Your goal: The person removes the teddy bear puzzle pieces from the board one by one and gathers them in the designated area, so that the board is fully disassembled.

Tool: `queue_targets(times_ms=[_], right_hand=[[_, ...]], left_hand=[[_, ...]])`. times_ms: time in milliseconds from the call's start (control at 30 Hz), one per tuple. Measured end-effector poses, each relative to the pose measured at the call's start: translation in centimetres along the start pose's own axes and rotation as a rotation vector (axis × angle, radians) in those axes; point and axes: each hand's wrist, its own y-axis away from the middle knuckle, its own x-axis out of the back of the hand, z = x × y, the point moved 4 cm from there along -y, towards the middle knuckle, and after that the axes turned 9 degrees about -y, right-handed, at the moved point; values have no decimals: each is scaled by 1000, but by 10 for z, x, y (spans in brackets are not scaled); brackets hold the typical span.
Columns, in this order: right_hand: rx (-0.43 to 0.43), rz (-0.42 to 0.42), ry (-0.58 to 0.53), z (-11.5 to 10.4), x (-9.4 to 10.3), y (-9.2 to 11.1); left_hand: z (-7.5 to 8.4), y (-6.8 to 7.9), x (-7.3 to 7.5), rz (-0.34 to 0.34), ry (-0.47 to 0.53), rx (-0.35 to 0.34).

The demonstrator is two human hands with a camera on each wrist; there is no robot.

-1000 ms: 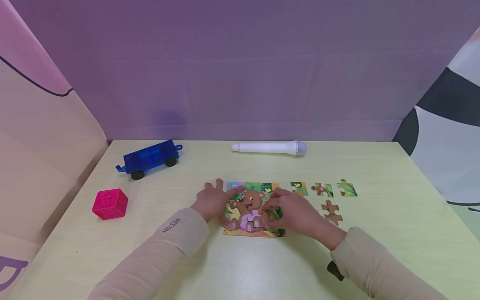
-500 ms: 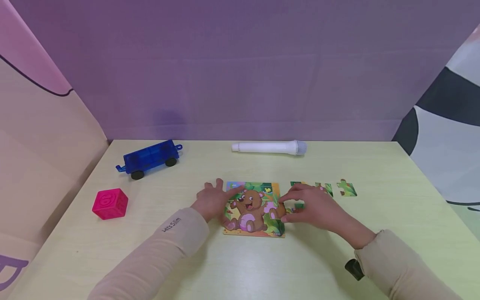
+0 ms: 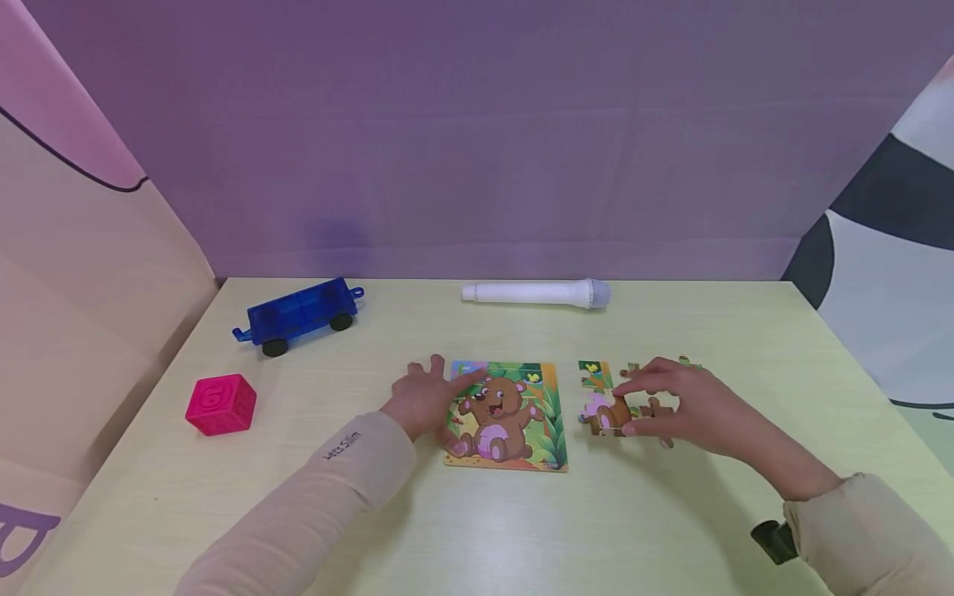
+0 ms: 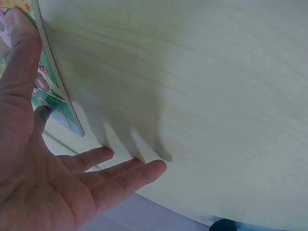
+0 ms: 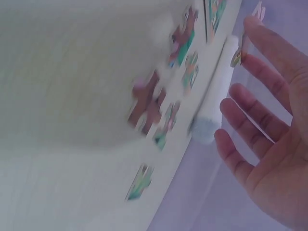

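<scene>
My left hand rests at the left edge of a bear jigsaw puzzle, thumb and index finger on its surface. The other fingers of this hand stretch out straight over the table in the left wrist view. To the right of the puzzle, my right hand pinches a brown jigsaw piece between thumb and fingers. That piece is held above the table, seen nearly edge-on in the right wrist view. Around and under it lie loose jigsaw pieces, partly covered by the right hand in the head view.
A white toy microphone lies along the back of the table. At the left stand a blue toy wagon with black wheels and a pink cube block. A purple panel rises behind the table's far edge.
The right hand has lifted a jigsaw piece off the bear puzzle and carried it right, over the loose pieces. The puzzle's right side is uncovered. The left hand has stayed in place.
</scene>
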Motion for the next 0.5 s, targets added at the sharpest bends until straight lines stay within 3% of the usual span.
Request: queue_targets(times_ms=[233, 500], right_hand=[[2, 58, 65, 25, 18, 22], [-61, 68, 135, 56, 32, 42]], left_hand=[[1, -1, -1, -3, 22, -1], [0, 0, 0, -9, 53, 6]])
